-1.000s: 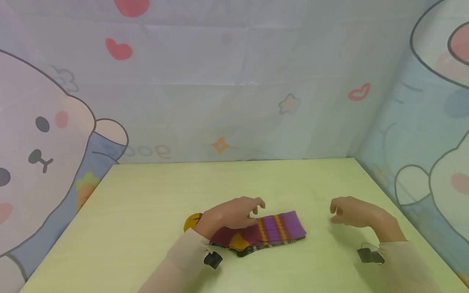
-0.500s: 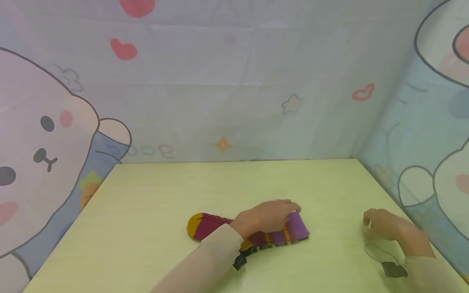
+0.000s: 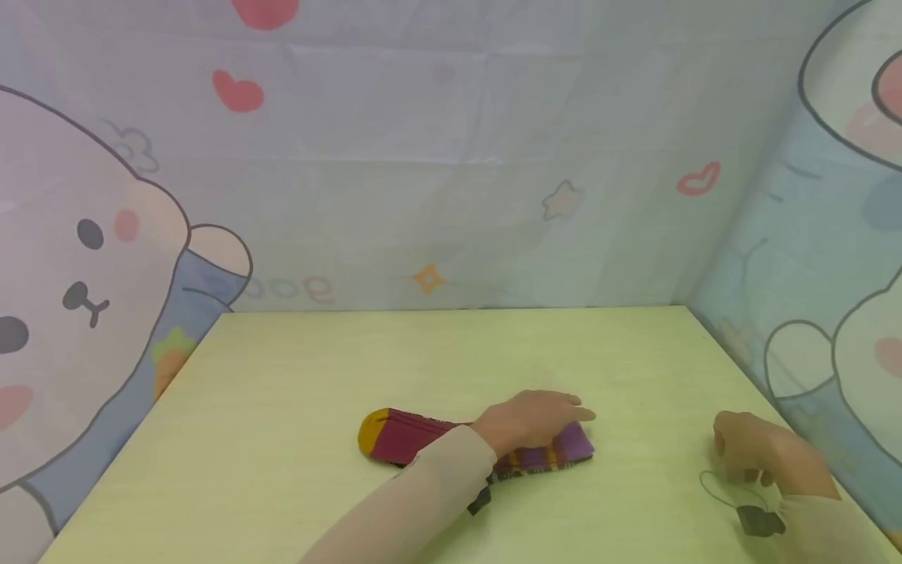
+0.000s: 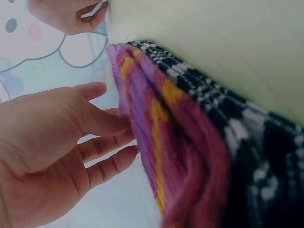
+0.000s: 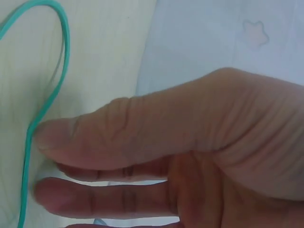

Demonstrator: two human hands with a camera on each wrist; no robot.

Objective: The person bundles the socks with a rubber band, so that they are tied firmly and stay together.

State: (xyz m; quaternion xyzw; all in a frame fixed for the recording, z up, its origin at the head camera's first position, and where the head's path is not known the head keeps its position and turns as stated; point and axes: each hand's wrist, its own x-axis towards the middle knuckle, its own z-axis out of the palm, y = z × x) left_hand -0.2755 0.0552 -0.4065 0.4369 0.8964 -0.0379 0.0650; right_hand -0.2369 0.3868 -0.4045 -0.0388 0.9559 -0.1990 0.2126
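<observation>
Socks (image 3: 405, 440), stacked, roughly midway between side edges of the surface (image 3: 317, 368); left hand (image 3: 533, 419) at the purple cuff (image 3: 581, 445), fingers relaxed; right hand (image 3: 764, 452) near the right edge, gripping nothing; light, flat pressure likely keeps both layers aligned.

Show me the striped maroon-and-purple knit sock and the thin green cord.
Striped maroon-and-purple knit sock (image 3: 407, 437), head view: on the maroon foot.
Thin green cord (image 5: 66, 47), right wrist view: on the upper curve.
</observation>
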